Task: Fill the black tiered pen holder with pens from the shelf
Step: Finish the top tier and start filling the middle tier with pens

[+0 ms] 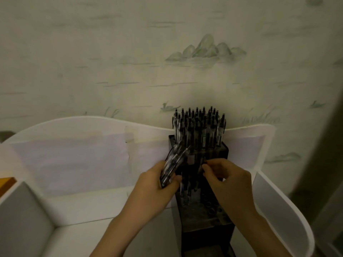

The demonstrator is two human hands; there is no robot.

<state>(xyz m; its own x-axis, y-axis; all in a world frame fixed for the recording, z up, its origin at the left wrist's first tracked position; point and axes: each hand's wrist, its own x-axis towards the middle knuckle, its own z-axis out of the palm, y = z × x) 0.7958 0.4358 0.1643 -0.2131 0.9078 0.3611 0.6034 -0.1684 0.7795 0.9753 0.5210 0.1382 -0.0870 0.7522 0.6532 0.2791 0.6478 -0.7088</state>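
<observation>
The black tiered pen holder (204, 217) stands on the white shelf, against its back panel. Several black pens (199, 127) stand upright in its rear tiers, and a few more in the middle rows. The front rows show open holes. My left hand (157, 184) is shut on a bundle of pens (172, 165), held slanted just left of the holder. My right hand (226, 179) pinches a single pen (201, 164) between thumb and fingertips over the middle tier. The dim light hides where that pen's tip sits.
A white shelf (104, 206) with a curved back panel (74, 145) and a rounded right side wall (282, 206) surrounds the holder. A grey divider (24, 219) stands at the left, with an orange edge (7, 182) at the far left. Patterned wallpaper rises behind.
</observation>
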